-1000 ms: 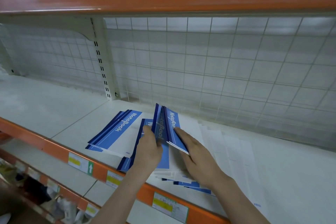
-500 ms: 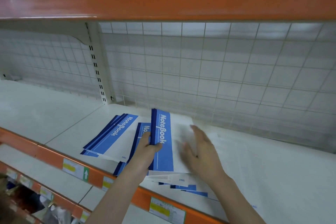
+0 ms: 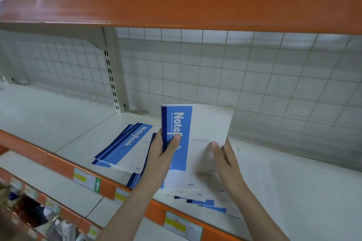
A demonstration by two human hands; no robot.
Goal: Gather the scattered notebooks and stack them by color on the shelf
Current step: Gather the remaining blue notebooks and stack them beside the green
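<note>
- A bundle of blue-and-white notebooks [image 3: 195,133] now stands nearly upright and squared between both hands, lifted off the shelf [image 3: 58,123]; a second ago the same bundle was fanned open, covers splayed, and half a second ago the right hand was flat and off it.
- That suggests the gathered blue notebooks are being tapped into one neat block, ready to be laid down as a single color stack (a judgement, not something seen).
- The left hand [image 3: 162,154] grips the bundle's dark blue spine edge, thumb curled across the front cover over the word "NoteBook", fingers behind.
- The right hand [image 3: 225,158] holds the opposite white edge, thumb pressed on the front of the cover; its other fingers are hidden behind the bundle.
- Just left of the left hand, a second pile of blue notebooks [image 3: 125,145] lies flat on the shelf, slightly fanned.
- Beneath and just in front of both hands, more loose notebooks [image 3: 205,203] lie overlapping near the shelf's orange front lip [image 3: 58,164], not yet gathered.
- To the right of the right hand, pale white sheets or covers [image 3: 274,182] lie flat (too washed out to identify).
</note>
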